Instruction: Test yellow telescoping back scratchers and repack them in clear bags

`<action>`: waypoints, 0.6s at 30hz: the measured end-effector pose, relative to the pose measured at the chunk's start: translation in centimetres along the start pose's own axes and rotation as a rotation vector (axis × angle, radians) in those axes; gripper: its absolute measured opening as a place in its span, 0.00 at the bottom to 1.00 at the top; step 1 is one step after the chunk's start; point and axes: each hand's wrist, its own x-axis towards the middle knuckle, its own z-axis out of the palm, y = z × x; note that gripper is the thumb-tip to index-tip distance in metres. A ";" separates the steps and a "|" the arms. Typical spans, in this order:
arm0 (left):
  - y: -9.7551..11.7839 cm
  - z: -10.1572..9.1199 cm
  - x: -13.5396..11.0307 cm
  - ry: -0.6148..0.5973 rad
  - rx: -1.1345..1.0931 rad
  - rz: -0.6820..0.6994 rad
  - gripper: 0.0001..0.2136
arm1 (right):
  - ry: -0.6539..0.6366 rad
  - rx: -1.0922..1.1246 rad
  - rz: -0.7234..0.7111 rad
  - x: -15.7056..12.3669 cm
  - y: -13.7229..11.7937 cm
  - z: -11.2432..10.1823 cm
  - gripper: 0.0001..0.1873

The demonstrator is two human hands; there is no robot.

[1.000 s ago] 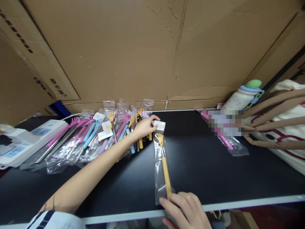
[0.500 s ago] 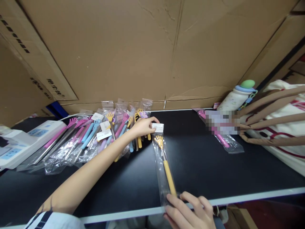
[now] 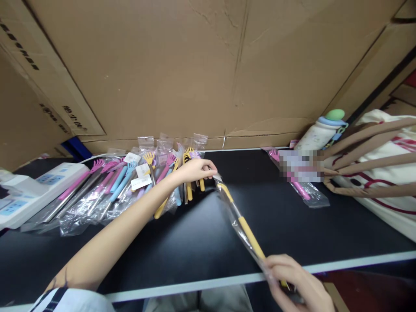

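Observation:
A yellow back scratcher (image 3: 249, 234) in a clear plastic sleeve stretches between my two hands, tilted edge-on above the black table. My left hand (image 3: 202, 170) pinches the top of the sleeve, beside the scratcher's claw end. Around the handle end, near the table's front edge, the fingers of my right hand (image 3: 297, 279) are closed on the sleeve. Just left of my left hand lies a row of bagged back scratchers (image 3: 130, 182) in pink, blue, yellow and purple, some with white labels.
A white power strip (image 3: 42, 186) sits at the far left. On the right lie a bagged pink back scratcher (image 3: 300, 188), a white bottle (image 3: 315, 138) and a cream bag with brown straps (image 3: 377, 173). A cardboard wall (image 3: 169, 78) stands behind the table (image 3: 182, 255).
My right hand has moved right with the handle end, and the yellow back scratcher has turned from face-up to edge-on. The left hand has shifted only slightly; the white label no longer faces me.

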 end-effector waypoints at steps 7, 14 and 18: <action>-0.1 -0.1 0.3 0.104 0.012 0.057 0.13 | 0.242 0.375 0.574 0.0 -0.7 -0.2 0.08; -0.3 0.7 0.4 0.126 0.068 0.076 0.09 | 0.076 0.631 0.721 -2.5 0.9 -1.0 0.15; 0.3 0.9 0.2 0.131 0.100 0.069 0.10 | 0.107 0.557 0.651 -3.6 0.8 -0.8 0.17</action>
